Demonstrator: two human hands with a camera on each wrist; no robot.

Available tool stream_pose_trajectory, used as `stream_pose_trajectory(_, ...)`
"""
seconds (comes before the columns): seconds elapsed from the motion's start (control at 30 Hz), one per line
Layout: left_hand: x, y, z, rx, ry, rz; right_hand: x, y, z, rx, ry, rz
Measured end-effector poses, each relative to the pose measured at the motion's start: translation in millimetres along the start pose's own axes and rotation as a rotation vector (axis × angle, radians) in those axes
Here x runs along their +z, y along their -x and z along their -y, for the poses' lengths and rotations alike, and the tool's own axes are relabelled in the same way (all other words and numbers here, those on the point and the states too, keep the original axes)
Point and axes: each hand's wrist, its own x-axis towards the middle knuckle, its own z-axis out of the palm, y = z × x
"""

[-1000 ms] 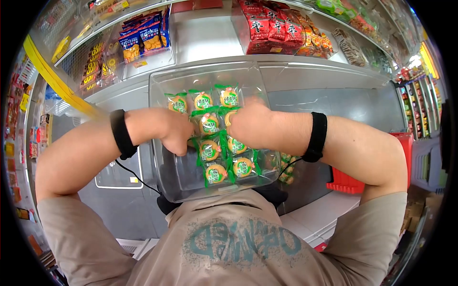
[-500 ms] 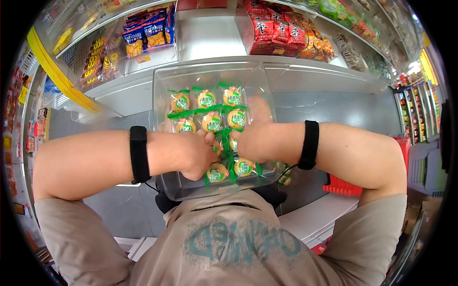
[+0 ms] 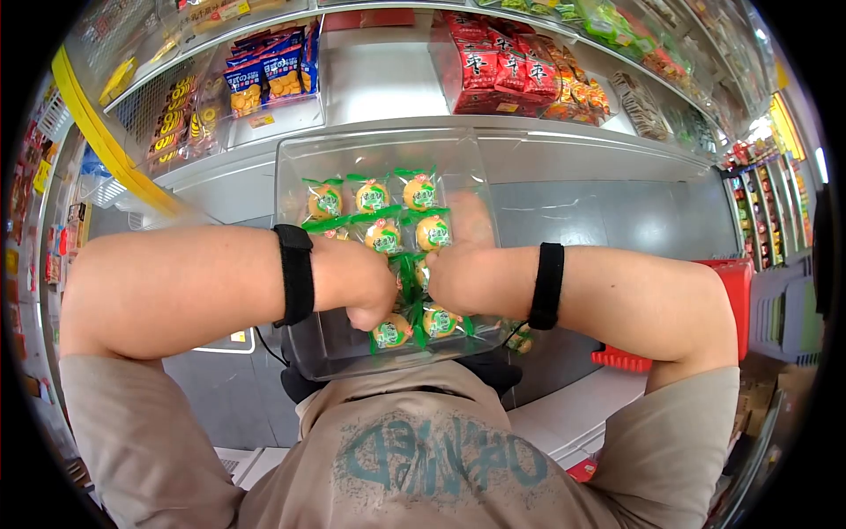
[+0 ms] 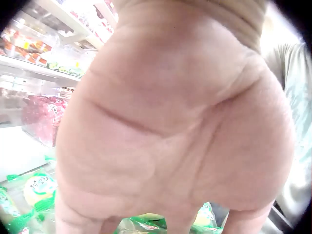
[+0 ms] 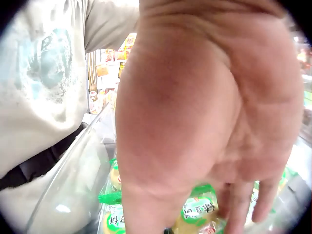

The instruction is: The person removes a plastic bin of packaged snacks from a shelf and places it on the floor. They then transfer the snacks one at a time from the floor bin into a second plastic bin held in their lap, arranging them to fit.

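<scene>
A clear plastic bin [image 3: 335, 357] rests tilted in front of the person, holding rows of round pastries in clear and green wrappers, such as one wrapped pastry [image 3: 420, 190] at the far side. My left hand [image 3: 366, 278] reaches palm-down over the middle rows, its fingertips hidden among the packets; I cannot tell whether they pinch one. Beside it, the right hand [image 3: 463, 275] reaches down at the right column. In the right wrist view its visible fingers [image 5: 239, 204] hang fairly straight, with a wrapped pastry [image 5: 197, 214] between thumb and fingers.
Shelving [image 3: 379, 88] stands just beyond the bin, with blue snack bags [image 3: 264, 75] left and red packets [image 3: 493, 70] right. A red crate [image 3: 727, 300] stands at the right. Another wrapped lot [image 3: 520, 338] lies below the bin's right side.
The left hand has moved from the bin's left side toward its middle and nearer the body. The right hand has also come nearer the body, uncovering second-row packets.
</scene>
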Motion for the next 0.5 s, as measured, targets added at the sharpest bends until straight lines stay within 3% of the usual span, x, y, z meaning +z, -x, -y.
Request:
stream_pose_trajectory(0.2, -10.9, 18.0, -4.5, 0.007, -0.017, 0.000, -7.7, -2.1, -11.6, 0.014, -0.164, 0.143)
stream_pose_trajectory(0.4, -16.6, 38.2, 1.3, 0.036, -0.020, -0.072, -24.5, 20.8, -23.2, 0.021, -0.342, 0.037)
stream_pose_trajectory(0.5, -16.2, 36.9, 3.4, 0.001, 0.013, -0.104, -5.3, 26.4, -18.7, 0.131, -0.184, -0.158)
